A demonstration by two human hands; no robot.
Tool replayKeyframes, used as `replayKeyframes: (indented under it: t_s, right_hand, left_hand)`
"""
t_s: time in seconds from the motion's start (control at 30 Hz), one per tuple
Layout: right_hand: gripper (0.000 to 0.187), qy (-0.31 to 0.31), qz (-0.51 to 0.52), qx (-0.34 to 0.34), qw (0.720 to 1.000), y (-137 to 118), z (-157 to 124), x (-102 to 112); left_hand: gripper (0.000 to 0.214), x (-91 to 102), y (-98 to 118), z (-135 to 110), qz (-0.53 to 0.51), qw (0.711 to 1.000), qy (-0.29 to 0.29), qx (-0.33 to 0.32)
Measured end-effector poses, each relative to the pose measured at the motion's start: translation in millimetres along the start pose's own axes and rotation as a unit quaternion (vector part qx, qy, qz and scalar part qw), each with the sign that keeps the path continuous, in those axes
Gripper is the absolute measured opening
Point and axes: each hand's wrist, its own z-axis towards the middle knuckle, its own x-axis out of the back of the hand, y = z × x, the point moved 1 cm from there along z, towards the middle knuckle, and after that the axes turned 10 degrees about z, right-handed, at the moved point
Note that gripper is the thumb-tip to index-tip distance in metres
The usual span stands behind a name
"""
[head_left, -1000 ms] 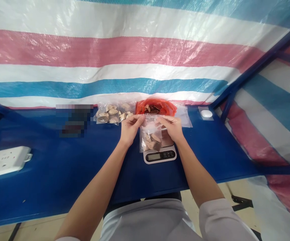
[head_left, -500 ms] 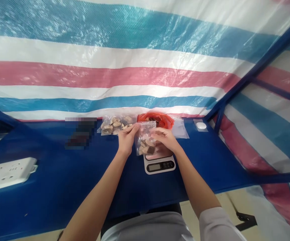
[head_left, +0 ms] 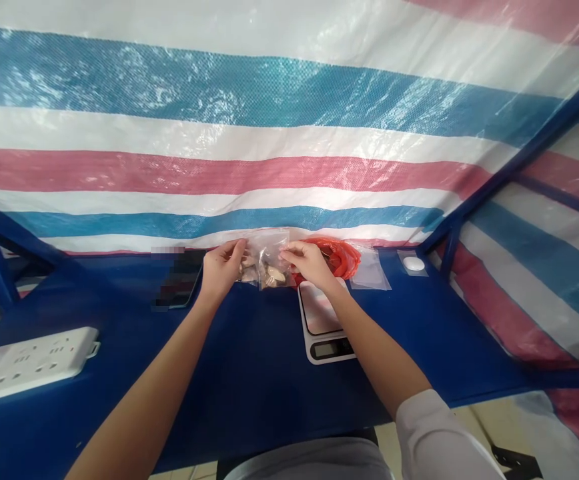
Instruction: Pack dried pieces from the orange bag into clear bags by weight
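Observation:
Both of my hands hold up a small clear zip bag (head_left: 268, 259) with pale brown chunks in it, at the far side of the blue table (head_left: 249, 380). My left hand (head_left: 222, 268) pinches the bag's top left corner. My right hand (head_left: 305, 262) pinches its top right edge. The bag hangs in front of other filled clear bags, mostly hidden behind it. A small white kitchen scale (head_left: 322, 323) lies bare on the table just right of the bag, under my right forearm.
A red plastic bag (head_left: 342, 257) with more pieces sits behind the scale. An empty clear bag (head_left: 371, 272) and a small white round object (head_left: 413, 263) lie to its right. A white power strip (head_left: 32, 363) lies at the left. A striped tarp (head_left: 269, 133) walls the back.
The bag was lifted off the scale and carried left and away, toward the filled bags at the back. The camera tilted up, so more tarp shows.

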Motion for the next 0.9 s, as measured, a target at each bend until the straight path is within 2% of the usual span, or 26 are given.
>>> replayKeyframes:
  t_s: [0.13, 0.27, 0.37, 0.43, 0.5, 0.63, 0.73, 0.8, 0.9]
  right_hand:
    - [0.019, 0.007, -0.055, 0.01, 0.998, 7.4, 21.7, -5.2]
    - [0.013, 0.027, -0.126, 0.016, 0.991, 13.1, 37.5, -10.6]
    - [0.012, 0.036, -0.227, 0.031, 0.973, 9.8, 43.3, -15.9]
    - [0.014, 0.049, -0.303, 0.026, 0.951, 4.9, 42.5, -18.7]
    - [0.026, 0.061, -0.367, 0.012, 0.928, -1.0, 37.5, -20.0]
    - [0.053, 0.089, -0.455, 0.026, 0.886, -11.8, 19.1, -21.6]
    - [0.05, 0.098, -0.493, 0.07, 0.861, -11.9, 3.9, -27.7]
    - [0.043, 0.063, -0.517, 0.113, 0.846, -5.7, -4.9, -35.5]
    - [0.04, -0.031, -0.547, 0.18, 0.817, 9.9, -14.0, -47.3]
  left_hand:
    - [0.035, 18.4, -11.1, 8.9, 0.148, 0.981, -0.003, -0.121]
    - [0.037, 18.9, -23.4, 7.6, 0.266, 0.925, -0.055, -0.265]
    - [0.039, 15.2, -36.9, 4.0, 0.332, 0.877, -0.119, -0.326]
    - [0.042, 14.6, -46.0, 2.2, 0.362, 0.852, -0.152, -0.346]
    - [0.043, 15.9, -52.8, 1.7, 0.374, 0.839, -0.169, -0.357]
    - [0.043, 19.2, -58.5, 4.0, 0.366, 0.838, -0.182, -0.361]
    - [0.043, 18.9, -59.4, 6.0, 0.371, 0.835, -0.188, -0.359]
    - [0.044, 17.7, -60.1, 6.9, 0.377, 0.832, -0.19, -0.36]
    - [0.043, 16.5, -61.8, 7.8, 0.376, 0.832, -0.188, -0.362]
